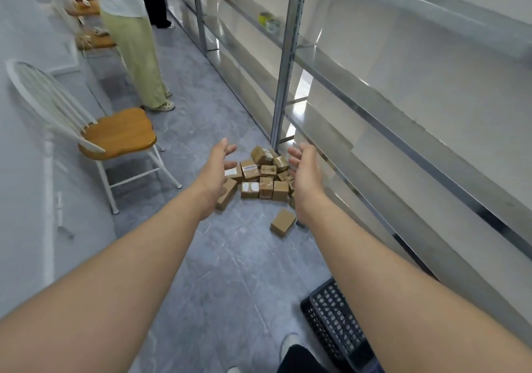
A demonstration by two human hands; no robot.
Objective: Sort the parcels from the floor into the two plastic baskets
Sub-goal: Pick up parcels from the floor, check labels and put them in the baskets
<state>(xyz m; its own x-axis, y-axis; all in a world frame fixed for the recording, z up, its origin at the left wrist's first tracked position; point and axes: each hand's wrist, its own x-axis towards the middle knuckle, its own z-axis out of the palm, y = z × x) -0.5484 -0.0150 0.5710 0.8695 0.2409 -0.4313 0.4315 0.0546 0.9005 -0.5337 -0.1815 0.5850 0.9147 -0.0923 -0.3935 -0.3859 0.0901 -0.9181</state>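
Reaches for parcels [266, 184] heaped on floor [230, 257] by shelf post [285, 64]; spreads left hand [216, 168] and right hand [305, 171] wide, empty, palms inward, likely to scoop several.

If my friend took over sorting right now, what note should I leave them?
Left hand, right hand: open, empty, held out over the pile of parcels.
Pile: on the floor by the shelf post; a lone parcel lies apart, nearer.
Black basket: on floor, partly hidden by right arm; second basket not in view.
Done: nothing visibly sorted. Left: the whole pile.
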